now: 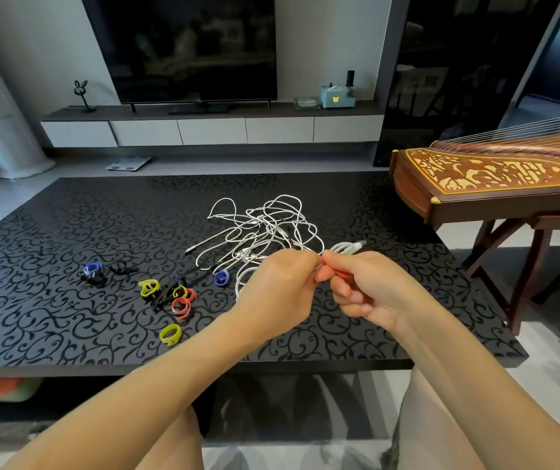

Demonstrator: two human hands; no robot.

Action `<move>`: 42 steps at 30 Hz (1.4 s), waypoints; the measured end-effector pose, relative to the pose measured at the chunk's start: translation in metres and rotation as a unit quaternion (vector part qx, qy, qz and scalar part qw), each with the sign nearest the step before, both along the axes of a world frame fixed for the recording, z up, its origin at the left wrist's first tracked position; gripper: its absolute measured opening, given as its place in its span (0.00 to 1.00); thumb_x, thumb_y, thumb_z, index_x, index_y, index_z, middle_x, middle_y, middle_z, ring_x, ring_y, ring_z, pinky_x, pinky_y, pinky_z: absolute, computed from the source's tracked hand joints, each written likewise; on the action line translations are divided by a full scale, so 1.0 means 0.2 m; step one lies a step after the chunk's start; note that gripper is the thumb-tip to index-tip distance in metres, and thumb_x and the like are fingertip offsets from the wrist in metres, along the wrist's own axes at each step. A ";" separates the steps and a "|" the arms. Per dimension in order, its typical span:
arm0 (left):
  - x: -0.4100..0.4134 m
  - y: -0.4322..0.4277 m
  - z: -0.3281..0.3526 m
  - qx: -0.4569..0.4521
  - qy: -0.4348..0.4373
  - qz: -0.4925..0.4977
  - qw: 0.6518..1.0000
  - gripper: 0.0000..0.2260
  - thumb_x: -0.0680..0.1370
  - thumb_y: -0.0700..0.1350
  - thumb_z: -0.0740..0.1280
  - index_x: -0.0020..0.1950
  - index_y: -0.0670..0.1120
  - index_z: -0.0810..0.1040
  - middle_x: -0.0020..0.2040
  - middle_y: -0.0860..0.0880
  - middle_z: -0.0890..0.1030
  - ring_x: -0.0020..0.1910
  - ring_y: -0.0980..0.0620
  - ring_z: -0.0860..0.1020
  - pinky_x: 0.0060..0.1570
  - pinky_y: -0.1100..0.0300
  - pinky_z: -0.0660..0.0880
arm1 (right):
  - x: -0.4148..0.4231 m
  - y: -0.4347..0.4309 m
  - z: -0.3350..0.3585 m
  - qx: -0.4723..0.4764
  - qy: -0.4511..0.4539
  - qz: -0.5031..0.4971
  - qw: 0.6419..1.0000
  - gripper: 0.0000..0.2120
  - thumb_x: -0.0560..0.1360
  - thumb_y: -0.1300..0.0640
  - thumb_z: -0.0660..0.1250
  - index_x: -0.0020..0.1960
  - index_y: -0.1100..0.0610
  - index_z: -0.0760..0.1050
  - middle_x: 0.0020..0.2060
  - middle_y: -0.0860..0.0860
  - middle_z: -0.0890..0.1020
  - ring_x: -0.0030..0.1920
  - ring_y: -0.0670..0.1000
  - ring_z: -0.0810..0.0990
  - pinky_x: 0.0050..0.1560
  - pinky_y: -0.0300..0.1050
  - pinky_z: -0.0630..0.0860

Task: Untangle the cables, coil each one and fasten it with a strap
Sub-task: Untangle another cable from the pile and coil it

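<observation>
Together, the left hand and right hand met above the black scroll-patterned table. The left fingers curled round a small white cable coil, and the right fingers pinched a thin red strap at it. Tangled white braided cables lay just beyond.

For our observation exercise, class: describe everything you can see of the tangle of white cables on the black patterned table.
The tangle of white cables is a loose heap of thin, seemingly braided cords with overlapping loops, lying on the middle of the black patterned table. One plug end pokes out leftward. At its near side the left hand and right hand pinch a strand, and a small folded bundle sticks out beyond them. The number of cables cannot be told.
</observation>
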State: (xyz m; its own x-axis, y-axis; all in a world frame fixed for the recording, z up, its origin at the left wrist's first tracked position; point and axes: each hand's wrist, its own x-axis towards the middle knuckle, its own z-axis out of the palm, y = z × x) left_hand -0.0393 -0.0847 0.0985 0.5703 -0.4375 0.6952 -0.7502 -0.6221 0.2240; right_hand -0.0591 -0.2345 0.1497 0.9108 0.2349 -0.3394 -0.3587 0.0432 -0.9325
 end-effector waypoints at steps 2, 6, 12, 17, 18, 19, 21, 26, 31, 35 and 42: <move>0.01 0.01 -0.01 0.008 0.028 0.004 1.000 0.06 0.72 0.38 0.61 0.37 0.37 0.75 0.28 0.50 0.71 0.28 0.49 0.70 0.31 0.56 0.68 | -0.01 -0.01 0.00 -0.013 0.007 0.044 0.999 0.21 0.81 0.51 0.56 0.43 0.66 0.78 0.18 0.49 0.67 0.18 0.43 0.59 0.17 0.33 0.54; -0.01 0.00 0.01 -0.223 0.305 0.021 0.926 0.05 0.74 0.41 0.68 0.39 0.42 0.78 0.26 0.56 0.73 0.27 0.58 0.69 0.29 0.64 0.66 | -0.05 -0.13 -0.02 0.020 -0.002 0.020 1.000 0.27 0.80 0.45 0.53 0.47 0.67 0.80 0.18 0.52 0.67 0.17 0.45 0.60 0.17 0.33 0.54; -0.06 -0.04 0.10 -0.518 0.682 -0.179 0.484 0.04 0.72 0.40 0.62 0.40 0.40 0.72 0.25 0.50 0.68 0.20 0.60 0.63 0.20 0.70 0.57 | -0.03 -0.14 -0.18 -0.065 -0.182 -0.088 0.977 0.13 0.80 0.64 0.59 0.59 0.51 0.76 0.31 0.49 0.79 0.29 0.46 0.70 0.26 0.39 0.67; -0.10 -0.03 0.12 -0.536 0.713 -0.226 0.391 0.08 0.74 0.40 0.60 0.39 0.39 0.76 0.26 0.50 0.68 0.21 0.59 0.64 0.20 0.70 0.60 | 0.02 -0.01 -0.15 -0.064 -0.279 0.014 0.958 0.15 0.80 0.63 0.60 0.55 0.45 0.78 0.37 0.51 0.77 0.36 0.49 0.70 0.37 0.42 0.69; -0.09 -0.02 0.13 -0.539 0.710 -0.223 0.395 0.08 0.74 0.40 0.60 0.39 0.39 0.75 0.26 0.50 0.68 0.21 0.59 0.64 0.20 0.70 0.60 | 0.02 0.00 -0.15 -0.069 -0.295 -0.008 0.953 0.14 0.79 0.63 0.61 0.48 0.47 0.80 0.34 0.53 0.75 0.34 0.50 0.68 0.36 0.42 0.66; -0.09 -0.01 0.13 -0.545 0.703 -0.221 0.400 0.08 0.74 0.40 0.60 0.39 0.39 0.75 0.26 0.50 0.67 0.21 0.59 0.64 0.19 0.70 0.60 | 0.02 0.01 -0.16 -0.075 -0.311 -0.031 0.947 0.14 0.79 0.63 0.62 0.42 0.48 0.80 0.31 0.52 0.74 0.32 0.50 0.67 0.34 0.41 0.64; -0.08 0.00 0.14 -0.564 0.682 -0.219 0.410 0.07 0.74 0.39 0.60 0.39 0.39 0.75 0.26 0.50 0.68 0.21 0.59 0.64 0.19 0.70 0.60 | 0.02 0.03 -0.17 -0.085 -0.331 -0.069 0.937 0.12 0.77 0.61 0.65 0.37 0.51 0.81 0.25 0.44 0.75 0.28 0.43 0.68 0.32 0.34 0.63; -0.09 -0.04 0.11 -0.607 0.629 -0.199 0.443 0.05 0.71 0.40 0.63 0.43 0.39 0.75 0.27 0.50 0.69 0.20 0.60 0.63 0.19 0.71 0.59 | -0.01 0.08 -0.20 -0.120 -0.341 -0.137 0.922 0.09 0.76 0.60 0.67 0.40 0.56 0.84 0.27 0.41 0.79 0.29 0.41 0.73 0.34 0.32 0.66; -0.09 -0.06 0.10 -0.522 0.513 -0.091 0.675 0.07 0.76 0.40 0.65 0.39 0.40 0.75 0.28 0.49 0.71 0.24 0.59 0.65 0.23 0.69 0.61 | -0.03 0.11 -0.19 -0.126 -0.331 -0.164 0.921 0.12 0.77 0.63 0.63 0.37 0.60 0.81 0.29 0.47 0.80 0.31 0.43 0.74 0.37 0.40 0.70; -0.10 -0.05 0.10 -0.435 0.402 -0.034 0.805 0.09 0.77 0.43 0.67 0.42 0.38 0.77 0.30 0.46 0.78 0.28 0.55 0.73 0.28 0.66 0.69 | -0.03 0.13 -0.18 -0.019 -0.269 -0.153 0.951 0.14 0.79 0.62 0.61 0.40 0.71 0.77 0.31 0.62 0.73 0.30 0.48 0.66 0.35 0.42 0.67; -0.08 -0.02 0.02 -0.231 0.150 0.066 0.959 0.06 0.77 0.41 0.67 0.40 0.43 0.79 0.30 0.52 0.78 0.30 0.56 0.74 0.32 0.65 0.69 | -0.02 0.12 -0.17 0.112 -0.136 -0.124 0.977 0.11 0.77 0.61 0.65 0.45 0.69 0.81 0.39 0.58 0.81 0.33 0.46 0.68 0.35 0.37 0.67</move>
